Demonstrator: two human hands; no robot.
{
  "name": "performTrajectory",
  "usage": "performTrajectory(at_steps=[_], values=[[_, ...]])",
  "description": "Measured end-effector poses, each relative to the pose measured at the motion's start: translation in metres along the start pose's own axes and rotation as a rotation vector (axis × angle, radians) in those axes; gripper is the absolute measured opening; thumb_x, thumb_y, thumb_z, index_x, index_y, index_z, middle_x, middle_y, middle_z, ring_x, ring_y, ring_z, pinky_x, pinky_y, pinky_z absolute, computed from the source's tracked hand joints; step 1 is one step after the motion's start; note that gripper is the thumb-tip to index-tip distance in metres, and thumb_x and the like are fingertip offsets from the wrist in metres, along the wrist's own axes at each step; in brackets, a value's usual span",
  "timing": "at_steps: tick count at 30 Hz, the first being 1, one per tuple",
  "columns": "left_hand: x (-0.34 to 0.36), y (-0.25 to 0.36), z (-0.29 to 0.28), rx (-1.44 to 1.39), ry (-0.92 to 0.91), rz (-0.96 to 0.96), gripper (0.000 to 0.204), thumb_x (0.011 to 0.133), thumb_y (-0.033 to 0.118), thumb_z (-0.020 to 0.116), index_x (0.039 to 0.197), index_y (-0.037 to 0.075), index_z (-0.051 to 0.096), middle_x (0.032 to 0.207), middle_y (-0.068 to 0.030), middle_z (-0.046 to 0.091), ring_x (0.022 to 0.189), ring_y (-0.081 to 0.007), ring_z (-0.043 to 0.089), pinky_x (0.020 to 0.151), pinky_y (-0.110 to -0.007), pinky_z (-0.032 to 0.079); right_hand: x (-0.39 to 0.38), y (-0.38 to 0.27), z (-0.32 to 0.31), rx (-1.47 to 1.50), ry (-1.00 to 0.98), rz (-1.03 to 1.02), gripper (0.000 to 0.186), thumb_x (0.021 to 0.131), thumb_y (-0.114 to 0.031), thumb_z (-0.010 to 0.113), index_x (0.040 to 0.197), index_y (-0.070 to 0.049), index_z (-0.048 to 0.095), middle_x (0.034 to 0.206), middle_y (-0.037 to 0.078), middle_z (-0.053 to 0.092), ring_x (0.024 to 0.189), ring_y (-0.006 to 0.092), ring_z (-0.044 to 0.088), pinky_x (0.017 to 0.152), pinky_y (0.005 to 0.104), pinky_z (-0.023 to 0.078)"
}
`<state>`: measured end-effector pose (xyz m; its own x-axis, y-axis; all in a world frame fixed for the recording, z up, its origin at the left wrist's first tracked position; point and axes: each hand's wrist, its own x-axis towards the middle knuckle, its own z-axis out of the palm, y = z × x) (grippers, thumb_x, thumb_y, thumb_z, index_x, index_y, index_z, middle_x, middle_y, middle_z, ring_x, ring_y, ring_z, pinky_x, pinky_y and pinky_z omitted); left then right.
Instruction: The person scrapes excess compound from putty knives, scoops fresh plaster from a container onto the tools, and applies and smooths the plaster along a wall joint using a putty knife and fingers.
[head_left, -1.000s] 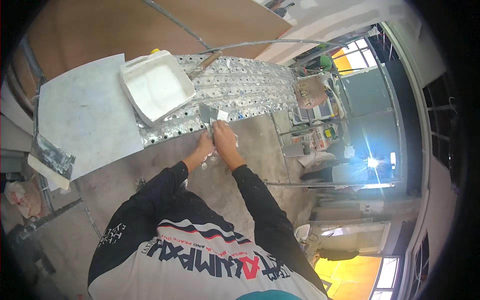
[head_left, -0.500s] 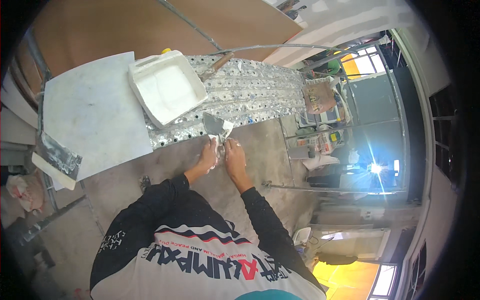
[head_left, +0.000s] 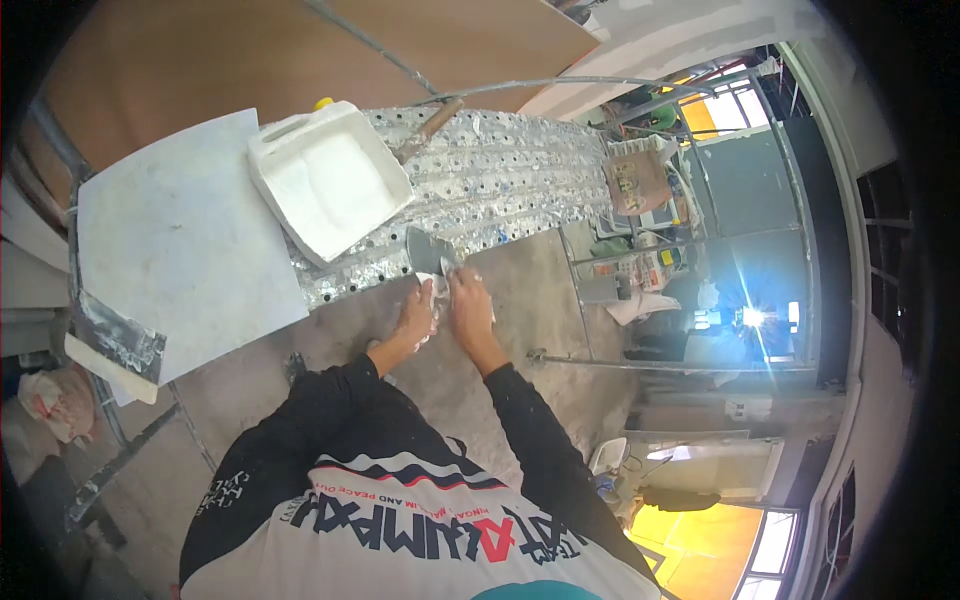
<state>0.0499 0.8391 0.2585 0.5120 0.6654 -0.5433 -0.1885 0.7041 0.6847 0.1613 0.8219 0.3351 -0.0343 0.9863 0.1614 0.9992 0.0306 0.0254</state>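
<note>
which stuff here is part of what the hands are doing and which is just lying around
In use:
- left hand and right hand, close together on the trowel
- grey trowel, blade pointing away from the person
- white rag between the hands

Lying about:
- white tray on the perforated metal platform
- wooden-handled tool beside the tray
- white board at left

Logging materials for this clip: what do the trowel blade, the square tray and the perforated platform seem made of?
Trowel blade: grey, dull sheen, likely steel. Square tray: white, moulded rim, apparently plastic, coated with white residue. Perforated platform: silvery with rows of holes, likely metal, splattered white.
</note>
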Motion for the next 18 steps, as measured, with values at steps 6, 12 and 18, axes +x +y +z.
performTrajectory(at_steps=[6, 12, 18], values=[[0.011, -0.008, -0.006, -0.103, -0.1, 0.02, 0.043, 0.104, 0.049, 0.04, 0.105, 0.007, 0.05, 0.063, -0.0022, 0.048, 0.043, -0.012, 0.044, 0.036, -0.028, 0.035, 0.038, 0.029, -0.002, 0.039, 0.051, -0.001, 0.034, 0.075, 0.004, 0.06, 0.108, 0.0, 0.065, 0.111, 0.018, 0.06, 0.102, 0.0385, 0.061, 0.088, 0.0442, 0.05], [0.009, -0.007, -0.008, -0.084, -0.089, 0.006, 0.046, 0.104, 0.05, 0.041, 0.106, 0.005, 0.052, 0.06, -0.0028, 0.048, 0.042, -0.0123, 0.044, 0.036, -0.028, 0.036, 0.004, 0.013, 0.0, -0.005, 0.026, 0.042, 0.034, 0.08, -0.004, 0.057, 0.113, 0.002, 0.063, 0.112, 0.017, 0.059, 0.104, 0.0369, 0.059, 0.09, 0.0426, 0.049], [0.008, -0.009, -0.008, -0.012, -0.026, 0.028, 0.046, 0.103, 0.05, 0.042, 0.105, 0.006, 0.054, 0.06, -0.0027, 0.049, 0.04, -0.012, 0.044, 0.034, -0.028, 0.036, 0.041, 0.011, -0.003, 0.014, 0.025, -0.052, 0.032, 0.082, -0.003, 0.056, 0.113, 0.002, 0.063, 0.112, 0.018, 0.061, 0.104, 0.0368, 0.06, 0.088, 0.0426, 0.05]])
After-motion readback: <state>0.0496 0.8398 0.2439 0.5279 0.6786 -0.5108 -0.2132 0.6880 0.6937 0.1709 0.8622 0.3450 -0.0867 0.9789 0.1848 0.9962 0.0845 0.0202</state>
